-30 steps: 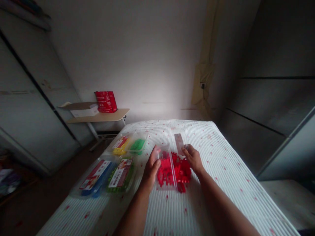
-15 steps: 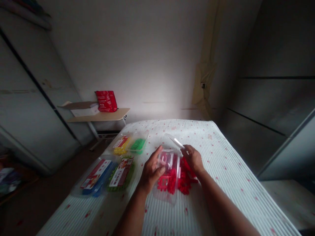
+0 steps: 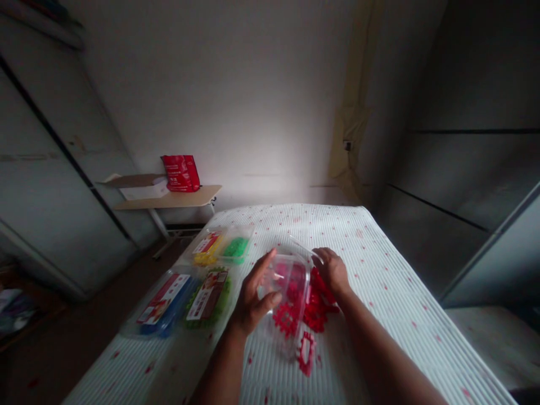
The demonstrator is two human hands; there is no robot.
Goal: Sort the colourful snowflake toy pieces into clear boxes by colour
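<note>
A clear plastic box (image 3: 301, 289) with an open, hinged lid (image 3: 300, 243) is tilted over the table in front of me. My left hand (image 3: 253, 301) grips its left side, thumb on the near side and fingers spread along the wall. At the right, my right hand (image 3: 333, 273) has its fingers closed on the edge of the lid. Red toothed plastic pieces (image 3: 286, 319) show through the clear wall. More red pieces (image 3: 315, 315) lie heaped under and beside my right hand. One red rectangular frame piece (image 3: 306, 353) is in front of the box.
To the left are clear boxes with labels, holding blue pieces (image 3: 166, 315), olive-green pieces (image 3: 211, 298), yellow pieces (image 3: 205, 259) and bright green pieces (image 3: 236, 247). A striped cloth (image 3: 379, 332) covers the table. A side table (image 3: 185, 199) bears a red bag (image 3: 181, 173).
The red frame piece has come out onto the near side of the box. Red pieces inside have shifted. The lid has tipped slightly; both hands stay almost in place.
</note>
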